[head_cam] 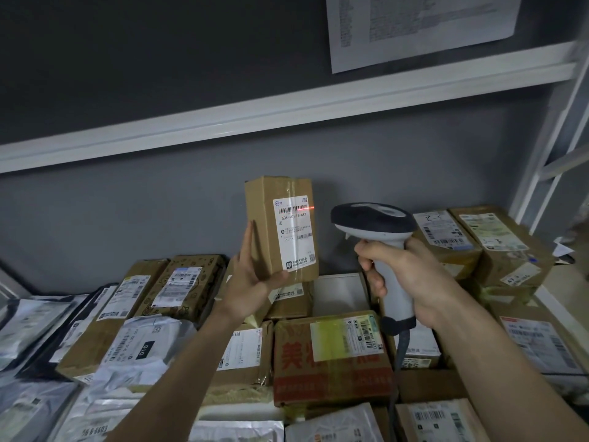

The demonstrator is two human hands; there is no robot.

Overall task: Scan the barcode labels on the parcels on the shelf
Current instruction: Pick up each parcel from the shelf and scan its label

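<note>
Above the crowded shelf (554, 301) of parcels: small cardboard box (280, 228), upright, lifted clear of the stack, label (294, 232) facing the camera; judged light and stiff, taped faces likely slick, best held low at its edges as now. Left hand (251, 275): fingers flat along the box's side, thumb under its bottom edge. Right hand (404, 275): wrapped round the scanner (379, 247) handle, trigger finger hidden. Red scan line (304, 208) crosses only the barcode's right end. Small label print illegible; parcels beneath the arms partly covered.
</note>
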